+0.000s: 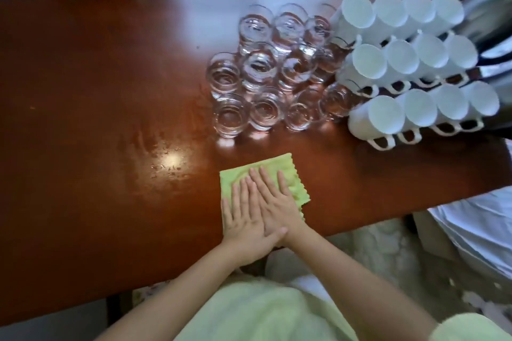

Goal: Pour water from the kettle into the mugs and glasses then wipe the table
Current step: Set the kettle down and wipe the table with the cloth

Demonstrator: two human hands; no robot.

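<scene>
Two hands lay flat on the green cloth [243, 174] when I looked, the left hand [245, 223] and the right hand [277, 202] side by side with fingers straight and pressed down, the right overlapping the left a little, so neither was pinching anything. The cloth sat near the near edge of the brown table [83, 91], roughly in the middle of its width. Beyond it, towards the far right, the glasses [266, 75] stood packed together and appeared to hold water, and the white mugs [410, 63] stood in rows just right of them; I could not tell from above how full the mugs were. At the far right corner a shiny metal body, which I took for the kettle [487, 16], was set down and out of hand. I judged the pouring done and the wiping under way. A wet smear with droplets [166, 163] showed left of the cloth, so that patch, and likely the whole left half, was left to wipe
</scene>
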